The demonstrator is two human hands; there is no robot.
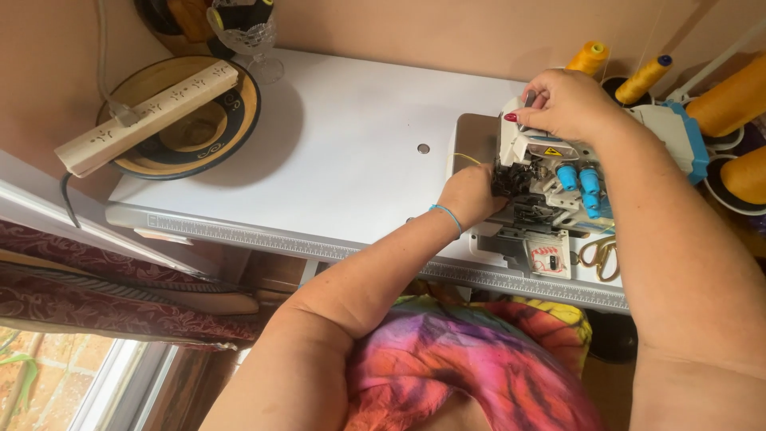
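A white and blue overlock sewing machine [558,172] stands at the right of a white table [343,152], its front cover open. My left hand [471,195] reaches into the black threading parts at the machine's left side; whether its fingers pinch the thin yellow thread [467,158] is hidden. A blue band circles that wrist. My right hand [562,104] rests on top of the machine, fingers curled over its upper edge. Yellow thread cones [589,57] stand behind the machine.
A round wooden bowl [187,120] with a beige power strip [148,116] across it sits at the table's left. A glass goblet [255,40] stands behind it. Gold scissors [600,257] lie by the machine's front. A ruler strip runs along the table edge [263,238].
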